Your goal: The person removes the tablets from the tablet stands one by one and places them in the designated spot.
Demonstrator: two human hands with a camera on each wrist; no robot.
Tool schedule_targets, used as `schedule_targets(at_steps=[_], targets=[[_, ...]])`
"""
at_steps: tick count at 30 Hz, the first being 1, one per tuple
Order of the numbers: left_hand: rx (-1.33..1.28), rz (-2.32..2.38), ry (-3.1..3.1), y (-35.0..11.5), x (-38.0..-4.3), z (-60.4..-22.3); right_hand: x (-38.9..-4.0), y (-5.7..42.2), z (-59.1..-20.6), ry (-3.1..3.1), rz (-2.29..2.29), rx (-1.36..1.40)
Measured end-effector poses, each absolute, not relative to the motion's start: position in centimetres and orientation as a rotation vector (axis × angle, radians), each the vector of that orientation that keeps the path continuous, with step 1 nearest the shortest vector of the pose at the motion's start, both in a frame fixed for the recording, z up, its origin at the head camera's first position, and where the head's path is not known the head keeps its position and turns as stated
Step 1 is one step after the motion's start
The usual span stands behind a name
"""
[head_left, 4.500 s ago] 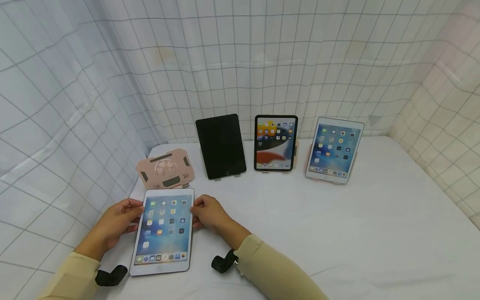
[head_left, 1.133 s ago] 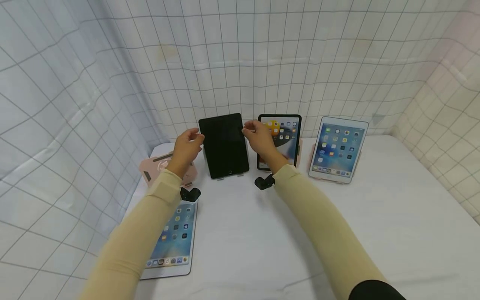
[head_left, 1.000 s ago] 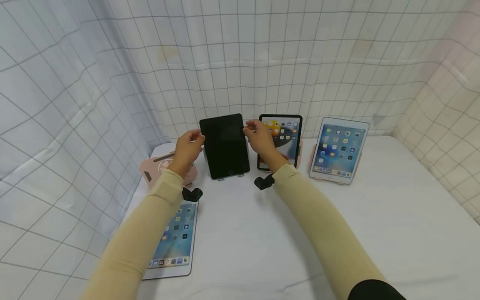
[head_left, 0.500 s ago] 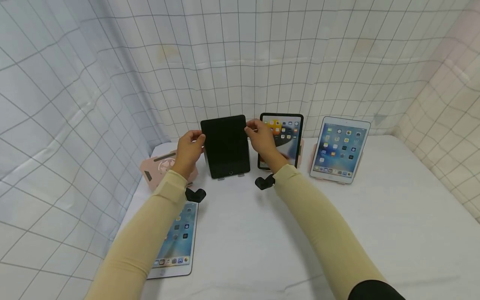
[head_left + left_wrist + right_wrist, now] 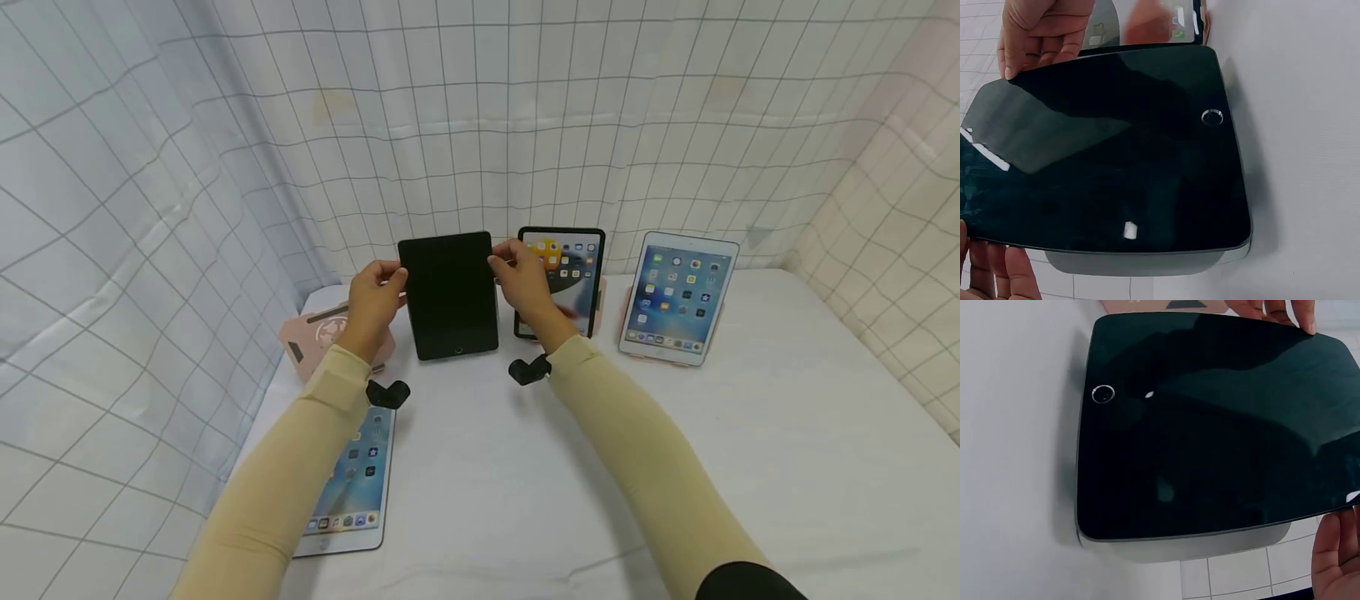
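Observation:
Both hands hold a tablet [image 5: 450, 300] with a black, dark screen and a round home button at its lower edge. My left hand [image 5: 372, 304] pinches its left edge, thumb in front and fingers behind. Opposite, my right hand [image 5: 521, 279] pinches the right edge near the top corner. In the left wrist view the tablet [image 5: 1122, 150] fills the middle, with a pale shape showing beneath its long edge. The right wrist view shows the tablet's [image 5: 1210, 425] lower end over the white cloth. Whatever stands behind the tablet is mostly hidden.
A black-framed tablet [image 5: 577, 283] leans on a stand close right, partly behind the right hand. Farther right leans a white tablet [image 5: 678, 296]. A pink stand [image 5: 303, 342] is at left; another white tablet [image 5: 348, 500] lies before it, partly under the left sleeve.
From the white tablet at front left, both hands have moved to the black one and now grip its sides. The black tablet has shifted slightly, its top tilting right and its lower edge coming forward.

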State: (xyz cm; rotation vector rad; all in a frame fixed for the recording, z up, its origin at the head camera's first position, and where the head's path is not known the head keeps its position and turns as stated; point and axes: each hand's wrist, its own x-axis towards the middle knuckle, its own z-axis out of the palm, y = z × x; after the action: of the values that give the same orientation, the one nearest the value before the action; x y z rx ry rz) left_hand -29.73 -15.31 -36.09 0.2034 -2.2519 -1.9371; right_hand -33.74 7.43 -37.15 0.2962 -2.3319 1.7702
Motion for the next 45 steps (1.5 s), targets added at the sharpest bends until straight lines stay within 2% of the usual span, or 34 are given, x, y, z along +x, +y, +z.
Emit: schedule_targets(at_steps=[8, 23, 37, 45], targets=[[0.191, -1.985, -2.288, -16.0, -28.5, -36.0, -32.3, 7.2, -37.4, -2.283, 1.844, 0.331], [0.199, -2.013, -2.359, -17.3, -25.8, -36.8, -29.1, 6.8, -38.5, -2.209, 2.084, 0.219], [0.069, -2.206, -2.352, -19.4, -23.9, -37.7, -25.9, 6.4, -39.3, -2.285, 2.132, 0.217], [0.081, -2.122, -2.462, -19.6, -23.0, -38.5, -24.3, 6.8, -39.5, -2.356, 2.088, 0.251]])
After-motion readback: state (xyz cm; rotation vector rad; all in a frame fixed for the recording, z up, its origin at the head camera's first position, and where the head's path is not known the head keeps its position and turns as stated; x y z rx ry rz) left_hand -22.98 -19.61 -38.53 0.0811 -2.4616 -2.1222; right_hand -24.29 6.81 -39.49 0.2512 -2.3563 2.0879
